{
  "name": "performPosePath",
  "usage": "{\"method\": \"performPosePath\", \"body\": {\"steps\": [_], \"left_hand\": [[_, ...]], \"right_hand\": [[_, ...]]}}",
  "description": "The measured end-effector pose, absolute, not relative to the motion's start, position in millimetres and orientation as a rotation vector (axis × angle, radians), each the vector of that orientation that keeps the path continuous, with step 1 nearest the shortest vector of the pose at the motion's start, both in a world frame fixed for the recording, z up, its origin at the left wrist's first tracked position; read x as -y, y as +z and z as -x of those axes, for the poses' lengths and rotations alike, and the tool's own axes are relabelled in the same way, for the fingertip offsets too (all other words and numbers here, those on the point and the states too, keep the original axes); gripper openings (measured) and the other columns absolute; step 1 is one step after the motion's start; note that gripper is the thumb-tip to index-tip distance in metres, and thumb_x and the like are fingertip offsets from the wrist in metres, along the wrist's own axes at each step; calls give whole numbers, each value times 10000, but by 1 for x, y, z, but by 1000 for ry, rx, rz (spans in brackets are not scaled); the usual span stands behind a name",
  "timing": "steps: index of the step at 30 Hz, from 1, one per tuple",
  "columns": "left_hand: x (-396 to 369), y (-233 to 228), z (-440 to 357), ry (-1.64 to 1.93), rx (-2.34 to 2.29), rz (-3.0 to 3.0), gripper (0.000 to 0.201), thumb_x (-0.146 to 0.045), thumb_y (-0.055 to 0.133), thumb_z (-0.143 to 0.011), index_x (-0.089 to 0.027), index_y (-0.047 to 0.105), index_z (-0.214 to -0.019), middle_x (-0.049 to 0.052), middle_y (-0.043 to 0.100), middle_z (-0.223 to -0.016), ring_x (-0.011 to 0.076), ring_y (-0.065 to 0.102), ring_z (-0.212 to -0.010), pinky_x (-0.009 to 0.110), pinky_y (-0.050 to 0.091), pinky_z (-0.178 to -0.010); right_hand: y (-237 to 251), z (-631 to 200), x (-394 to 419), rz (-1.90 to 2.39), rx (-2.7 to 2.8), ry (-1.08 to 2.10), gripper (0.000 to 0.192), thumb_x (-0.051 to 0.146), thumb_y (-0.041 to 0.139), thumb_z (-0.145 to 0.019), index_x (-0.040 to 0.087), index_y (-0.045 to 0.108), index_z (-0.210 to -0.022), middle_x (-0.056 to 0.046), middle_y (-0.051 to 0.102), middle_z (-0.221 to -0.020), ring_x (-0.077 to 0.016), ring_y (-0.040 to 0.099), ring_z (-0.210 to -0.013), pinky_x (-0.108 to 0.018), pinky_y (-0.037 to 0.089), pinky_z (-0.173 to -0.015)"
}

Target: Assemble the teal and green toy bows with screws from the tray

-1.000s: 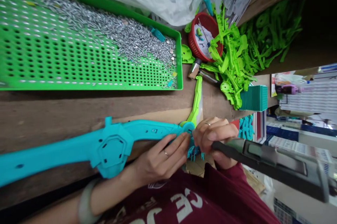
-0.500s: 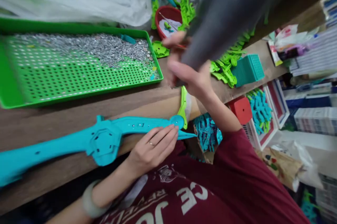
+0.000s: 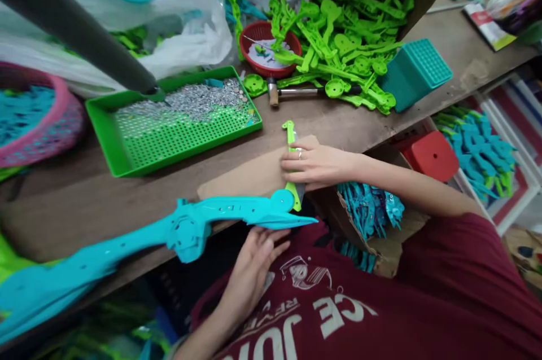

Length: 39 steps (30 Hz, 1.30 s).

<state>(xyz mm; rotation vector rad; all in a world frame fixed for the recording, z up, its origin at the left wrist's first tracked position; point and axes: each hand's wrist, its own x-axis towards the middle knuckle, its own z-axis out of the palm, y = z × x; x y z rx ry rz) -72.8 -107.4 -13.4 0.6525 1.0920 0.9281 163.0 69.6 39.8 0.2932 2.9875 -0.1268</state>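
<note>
A long cyan plastic piece (image 3: 228, 210) lies along the front edge of the wooden bench. Its pointed end meets a slim green plastic piece (image 3: 289, 131) at a round joint. My right hand (image 3: 317, 165) lies across the green piece, fingers and thumb closed over it on a cardboard sheet (image 3: 245, 176). My left hand (image 3: 256, 261) is below the bench edge, fingers spread, their tips just under the cyan point. A dark grey power tool (image 3: 76, 27) hangs at the upper left, its tip over the green tray.
The green perforated tray (image 3: 101, 140) holds many small metal screws (image 3: 190, 100). Behind it are a red bowl (image 3: 254, 38), a hammer (image 3: 296, 91), a heap of green parts (image 3: 347, 27) and a teal basket (image 3: 417, 69). A box of cyan parts (image 3: 368, 207) sits under the bench.
My right hand let go of the grey tool, which swung up and left, and came down onto the green piece. My left hand slid off the top of the cyan piece to below its tip.
</note>
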Motion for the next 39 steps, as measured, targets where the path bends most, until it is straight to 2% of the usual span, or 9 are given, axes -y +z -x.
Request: {"method": "performPosePath", "body": {"steps": [2,4,10,15,17,23,28,36,39], "left_hand": [[92,-3,59,898,-1080,-370,467,-538,780,-816,-195,695,-1123,118,733,-1175,281,692,-1112,420,613,-899],[78,5,48,923,-1117,-258,455,-496,872,-720,-176,723,-1007,89,763,-1074,264,706,-1056,412,607,-921],[77,19,40,945,-1200,-156,455,-467,957,-575,-138,719,-781,77,785,-861,275,735,-955,399,627,-881],[87,22,57,887,-1245,-204,488,-483,952,-574,-123,748,-832,110,792,-874,311,750,-928,418,643,-834],[92,21,65,858,-1248,-229,491,-480,951,-577,-116,755,-841,124,792,-878,323,754,-907,432,646,-825],[96,21,76,944,-1227,-195,444,-462,943,-585,-120,769,-809,119,787,-813,345,757,-910,464,647,-833],[84,25,75,1006,-1253,-177,455,-480,954,-544,-135,758,-766,94,778,-763,324,757,-883,450,645,-833],[102,17,76,867,-1135,-315,440,-485,940,-574,-128,753,-751,101,762,-767,277,728,-751,416,618,-775],[98,19,78,851,-1142,-281,459,-505,937,-579,-136,761,-787,107,771,-792,286,735,-771,426,622,-777]], "right_hand": [[40,-159,-76,-151,-3009,-37,281,301,567,-996,126,567,-1217,-142,634,-1200,-268,574,-1164,-489,332,-1127],[43,-158,-82,-62,-3012,8,246,317,552,-1007,138,579,-1174,-118,638,-1125,-257,581,-1086,-456,381,-1049],[51,-156,-73,-16,-2939,-32,345,448,635,-960,139,598,-1108,-113,628,-1067,-272,558,-1042,-376,401,-813],[56,-146,-71,147,-3022,8,177,254,474,-1046,128,598,-1050,-93,643,-984,-227,586,-943,-360,403,-778],[57,-141,-77,273,-3042,31,223,249,407,-1066,128,591,-1027,-85,640,-958,-218,601,-905,-359,407,-763],[53,-127,-79,223,-2963,-135,569,684,272,-1013,178,530,-1046,-68,632,-900,-215,603,-769,-329,337,-596],[52,-130,-58,-179,-2993,-85,637,702,158,-1007,175,510,-1064,-59,623,-824,-197,586,-685,-306,262,-539],[67,-136,-82,408,-3047,-33,588,678,227,-1021,179,538,-1041,-26,588,-776,-178,562,-671,-314,305,-563],[64,-133,-82,265,-3019,-92,609,710,232,-1004,183,536,-1012,-32,592,-784,-186,565,-672,-315,286,-551]]}}
